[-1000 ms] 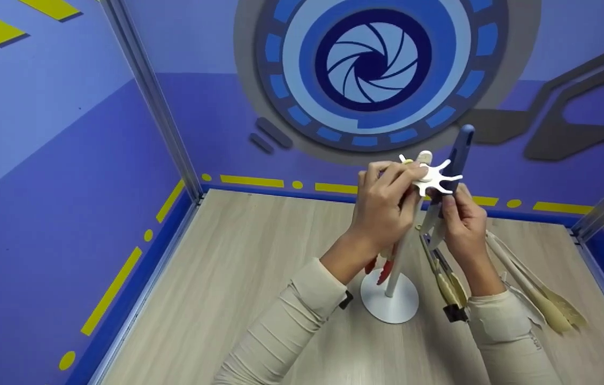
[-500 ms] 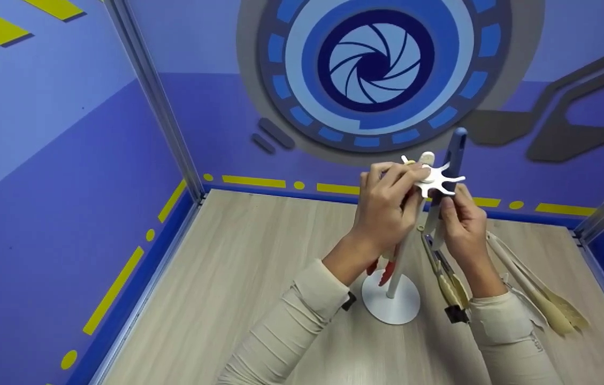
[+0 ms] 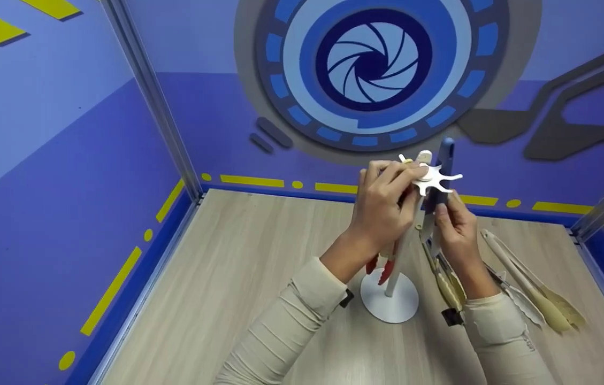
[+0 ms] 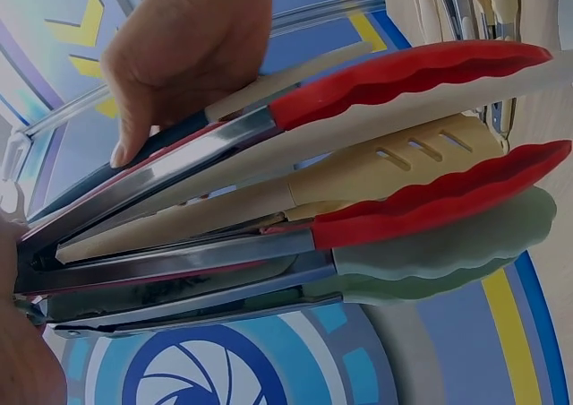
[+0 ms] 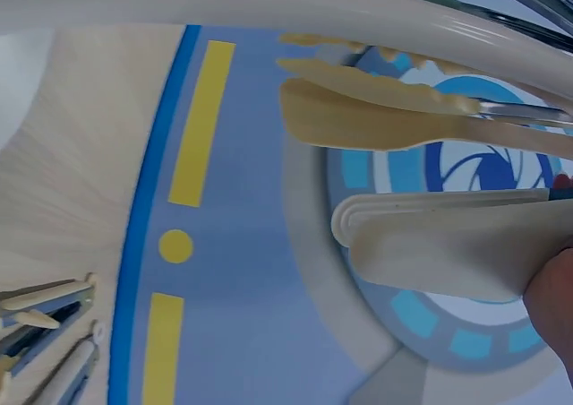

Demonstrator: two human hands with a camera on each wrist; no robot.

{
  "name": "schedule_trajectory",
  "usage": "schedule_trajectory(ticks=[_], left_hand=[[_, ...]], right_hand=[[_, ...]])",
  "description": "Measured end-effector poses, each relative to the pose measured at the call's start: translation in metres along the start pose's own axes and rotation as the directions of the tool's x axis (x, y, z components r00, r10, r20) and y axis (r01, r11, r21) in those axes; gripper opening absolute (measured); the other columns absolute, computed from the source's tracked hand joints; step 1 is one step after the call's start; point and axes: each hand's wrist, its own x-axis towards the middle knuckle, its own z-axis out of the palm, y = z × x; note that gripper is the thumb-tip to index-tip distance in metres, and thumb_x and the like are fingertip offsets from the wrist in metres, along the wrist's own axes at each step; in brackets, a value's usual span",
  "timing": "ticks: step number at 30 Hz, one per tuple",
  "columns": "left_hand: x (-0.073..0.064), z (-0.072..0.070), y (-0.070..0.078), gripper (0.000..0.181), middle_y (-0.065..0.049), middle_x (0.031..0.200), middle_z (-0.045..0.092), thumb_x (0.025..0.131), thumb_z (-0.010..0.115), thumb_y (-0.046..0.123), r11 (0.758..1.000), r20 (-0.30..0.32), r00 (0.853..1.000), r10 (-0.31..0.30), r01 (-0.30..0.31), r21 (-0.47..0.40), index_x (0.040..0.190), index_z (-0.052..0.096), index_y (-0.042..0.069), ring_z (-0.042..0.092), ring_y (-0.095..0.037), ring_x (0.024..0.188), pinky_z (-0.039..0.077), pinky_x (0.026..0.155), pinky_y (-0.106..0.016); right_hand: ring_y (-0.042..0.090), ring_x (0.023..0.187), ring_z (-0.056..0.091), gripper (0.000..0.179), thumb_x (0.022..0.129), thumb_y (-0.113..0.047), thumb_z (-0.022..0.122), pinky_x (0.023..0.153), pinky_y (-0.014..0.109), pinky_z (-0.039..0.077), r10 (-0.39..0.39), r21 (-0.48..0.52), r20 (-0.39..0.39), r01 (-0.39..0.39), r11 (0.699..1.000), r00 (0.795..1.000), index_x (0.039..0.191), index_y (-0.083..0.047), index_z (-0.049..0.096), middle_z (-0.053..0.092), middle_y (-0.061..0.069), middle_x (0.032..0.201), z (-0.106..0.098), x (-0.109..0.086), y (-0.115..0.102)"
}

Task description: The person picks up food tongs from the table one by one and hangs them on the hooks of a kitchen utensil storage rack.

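Observation:
My left hand [image 3: 387, 198] holds the white, many-armed hook top [image 3: 433, 179] of a utensil stand, whose pole rises from a round silver base [image 3: 376, 307]. Red-tipped tongs [image 4: 412, 78], green-tipped tongs [image 4: 430, 262] and a beige slotted utensil [image 4: 358, 168] hang from the stand. Between thumb and fingers, my right hand [image 3: 457, 230] grips tongs with a dark blue handle [image 3: 445, 152], nearly upright right beside the hooks. Their pale, flat ends [image 5: 439, 244] point down. Whether the handle touches a hook, I cannot tell.
On the wooden table [image 3: 237, 267], beige tongs [image 3: 553, 313] and white-tipped tongs [image 3: 524, 305] lie to the right. Olive-tipped tongs [image 3: 447, 286] lie between the stand and my right forearm. Blue panels with metal posts [image 3: 146, 91] enclose the table.
My right hand has shifted left and slightly down, bringing the blue-handled tongs closer to the hooks and more upright. My left hand stays on the hook top.

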Motion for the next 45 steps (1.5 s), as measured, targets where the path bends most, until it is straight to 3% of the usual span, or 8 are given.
schedule_trajectory(ticks=[4,7,11,19,25,32,39,45], left_hand=[[0.001,-0.001,0.0,0.024,0.007,0.122,0.077,0.098,0.071,0.016,1.0,-0.008,1.0,0.002,-0.002,-0.006,0.118,0.08,0.025,0.058,-0.015,0.113,0.046,0.092,-0.031],[0.002,-0.001,0.0,0.024,0.006,0.12,0.077,0.096,0.071,0.015,1.0,-0.015,1.0,0.009,-0.009,-0.006,0.117,0.08,0.025,0.058,-0.016,0.111,0.046,0.091,-0.031],[0.002,0.0,0.001,0.024,0.006,0.118,0.078,0.096,0.071,0.015,1.0,-0.026,1.0,0.013,-0.013,-0.007,0.116,0.081,0.024,0.058,-0.016,0.108,0.047,0.09,-0.03],[0.002,0.001,-0.001,0.025,0.005,0.113,0.078,0.092,0.073,0.014,0.999,-0.043,0.999,0.01,-0.011,-0.037,0.115,0.08,0.02,0.057,-0.018,0.102,0.047,0.087,-0.032],[0.005,0.002,0.0,0.025,0.005,0.11,0.079,0.089,0.075,0.015,0.999,-0.042,0.999,0.004,-0.006,-0.047,0.113,0.08,0.019,0.057,-0.017,0.099,0.046,0.087,-0.031],[0.003,0.003,-0.001,0.027,0.005,0.111,0.079,0.088,0.077,0.017,0.997,-0.037,0.999,0.003,-0.005,-0.072,0.115,0.081,0.02,0.057,-0.017,0.102,0.044,0.088,-0.031],[0.006,0.006,-0.004,0.025,0.006,0.119,0.078,0.092,0.074,0.021,0.997,-0.012,0.999,0.034,-0.035,-0.066,0.116,0.081,0.022,0.057,-0.017,0.122,0.041,0.104,-0.036],[0.008,0.008,-0.012,0.025,-0.004,0.13,0.078,0.093,0.072,0.011,0.968,0.018,0.997,0.079,-0.072,-0.242,0.117,0.079,0.011,0.062,-0.023,0.139,0.039,0.125,-0.034]], right_hand=[[0.011,0.105,0.064,0.037,0.108,0.009,0.041,0.094,0.022,0.054,-0.013,0.136,0.025,0.01,0.991,1.0,0.138,0.013,0.061,0.071,0.005,0.12,0.001,-0.006,0.007],[0.01,0.102,0.065,0.038,0.108,0.007,0.041,0.091,0.023,0.055,-0.023,0.174,0.015,0.02,0.985,1.0,0.139,0.011,0.062,0.072,0.004,0.118,0.002,-0.007,0.011],[0.01,0.091,0.061,0.035,0.11,0.002,0.041,0.084,0.022,0.053,-0.033,0.115,0.001,0.033,0.993,0.999,0.135,0.006,0.065,0.068,0.0,0.104,0.003,-0.006,0.017],[0.003,0.133,0.059,0.048,0.111,-0.003,0.031,0.116,0.017,0.044,-0.049,-0.054,0.014,0.05,0.997,0.999,0.155,0.014,0.042,0.063,-0.012,0.146,0.017,-0.01,0.028],[0.004,0.122,0.064,0.045,0.111,-0.004,0.033,0.111,0.018,0.047,-0.065,-0.049,-0.073,0.061,0.997,0.995,0.149,0.012,0.051,0.069,-0.012,0.135,0.025,-0.011,0.033],[0.005,0.124,0.064,0.044,0.113,-0.012,0.034,0.112,0.019,0.047,-0.059,0.01,-0.086,0.06,0.998,0.994,0.15,0.001,0.054,0.071,-0.01,0.136,0.03,-0.01,0.041],[0.002,0.107,0.066,0.032,0.114,-0.017,0.04,0.097,0.017,0.051,-0.066,0.045,-0.139,0.073,0.996,0.988,0.133,-0.011,0.066,0.073,-0.012,0.118,0.033,-0.008,0.047],[0.0,0.081,0.053,0.025,0.113,-0.018,0.045,0.074,0.018,0.044,-0.055,0.066,-0.17,0.067,0.996,0.984,0.117,-0.012,0.069,0.062,-0.014,0.09,0.037,-0.006,0.047]])
